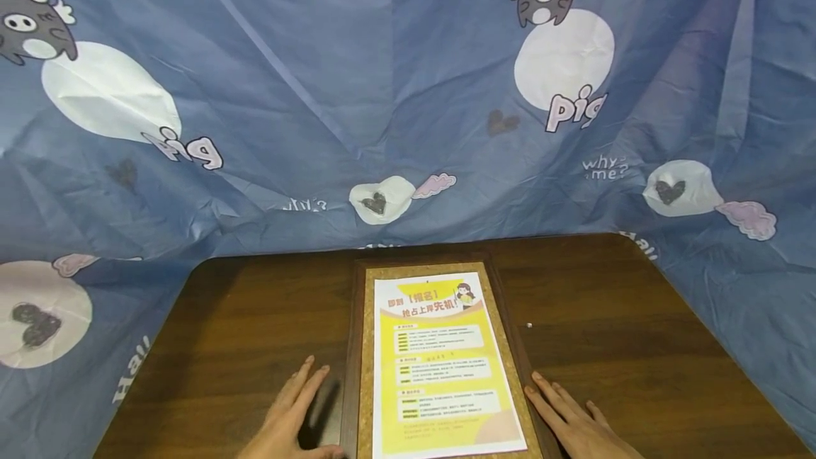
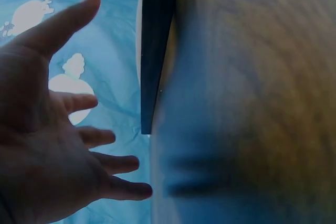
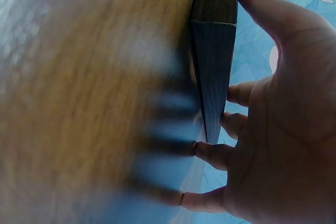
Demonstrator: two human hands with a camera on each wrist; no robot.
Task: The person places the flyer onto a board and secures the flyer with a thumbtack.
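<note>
A cork board (image 1: 367,374) in a dark wooden frame (image 1: 513,335) lies on the table, and a yellow and white printed poster (image 1: 449,367) covers most of it. My left hand (image 1: 290,413) is on the left side of the board, fingers spread and nearly straight; the left wrist view shows a gap between its fingers and the frame's side (image 2: 159,51). On the other side, my right hand (image 1: 576,420) has its fingertips against the frame's right edge. Its fingers are extended along that edge (image 3: 214,61) in the right wrist view, with the thumb up at the frame's nearer part.
The dark brown table (image 1: 268,324) has rounded far corners. A tiny white bit (image 1: 529,325) lies right of the board. Behind and beside the table hangs a blue cloth (image 1: 319,91) printed with pigs, hearts and lettering.
</note>
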